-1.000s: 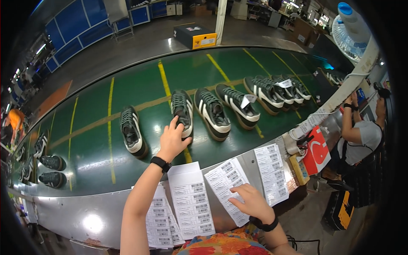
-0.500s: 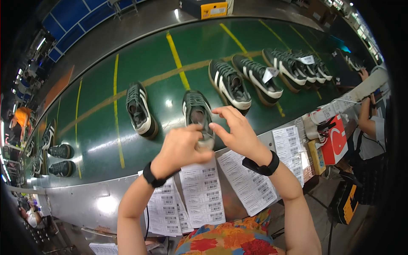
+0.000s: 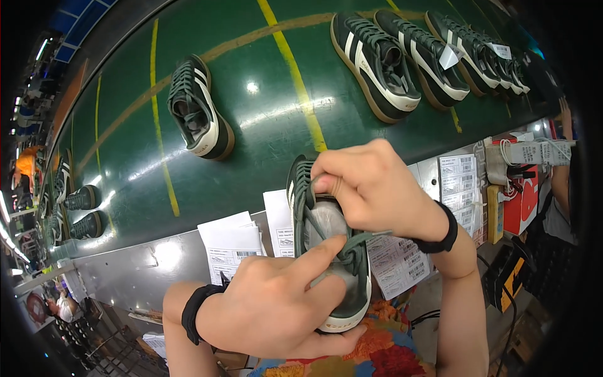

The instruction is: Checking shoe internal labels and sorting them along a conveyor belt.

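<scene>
A dark green sneaker [image 3: 323,223] with white stripes and a white heel patch is held close to me, raised over the near edge of the belt, toe pointing away. My left hand [image 3: 276,305] is closed around its heel end, a finger reaching into the opening beside the laces. At the throat of the shoe, my right hand [image 3: 380,185] pinches the tongue or lace area between thumb and forefinger; which one is hard to tell. A loose, knotted green lace [image 3: 355,251] hangs over the collar. Another sneaker [image 3: 213,129] stands alone on the green belt [image 3: 251,113].
Several like sneakers [image 3: 377,69] stand in a row at the far right, some with white paper tags [image 3: 450,56]; more [image 3: 81,198] sit far left. Printed label sheets [image 3: 229,242] lie along the metal edge. A red box [image 3: 521,207] and a co-worker's arm [image 3: 561,182] are at right.
The sneaker has come off the belt toward me, now gripped in both hands. My view has shifted closer and lower. My right hand has closed on the throat of the shoe.
</scene>
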Motion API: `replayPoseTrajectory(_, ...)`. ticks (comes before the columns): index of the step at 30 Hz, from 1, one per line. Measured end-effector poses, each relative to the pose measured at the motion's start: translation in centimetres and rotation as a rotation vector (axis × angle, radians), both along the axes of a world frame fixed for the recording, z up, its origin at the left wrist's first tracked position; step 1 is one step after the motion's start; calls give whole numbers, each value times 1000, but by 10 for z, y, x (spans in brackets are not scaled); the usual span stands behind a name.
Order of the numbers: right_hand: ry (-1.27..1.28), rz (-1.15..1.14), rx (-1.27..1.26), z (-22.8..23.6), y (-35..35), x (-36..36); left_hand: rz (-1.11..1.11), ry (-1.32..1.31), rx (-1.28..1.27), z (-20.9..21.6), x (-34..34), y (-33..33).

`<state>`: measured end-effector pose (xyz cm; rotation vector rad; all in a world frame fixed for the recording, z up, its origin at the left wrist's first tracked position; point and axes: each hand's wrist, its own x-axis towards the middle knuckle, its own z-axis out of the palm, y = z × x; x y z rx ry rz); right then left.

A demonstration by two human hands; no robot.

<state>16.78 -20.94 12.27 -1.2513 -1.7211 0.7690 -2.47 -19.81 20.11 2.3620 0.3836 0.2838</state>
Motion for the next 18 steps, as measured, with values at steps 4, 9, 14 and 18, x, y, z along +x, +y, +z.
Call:
replayPoseTrajectory(4, 131, 69, -321, 1, 18, 8, -10, 17, -19, -3, -1, 6)
replayPoseTrajectory(9, 226, 122, -546, -6, 28, 10, -28, -84, -73, -7, -2, 8)
replayPoseTrajectory(14, 2, 23, -36, 0, 24, 11, -19, 13, -176, 6, -19, 21)
replayPoseTrajectory(18, -339, -159, 380, 13, 32, 41, 363, -183, -244, -50, -56, 61)
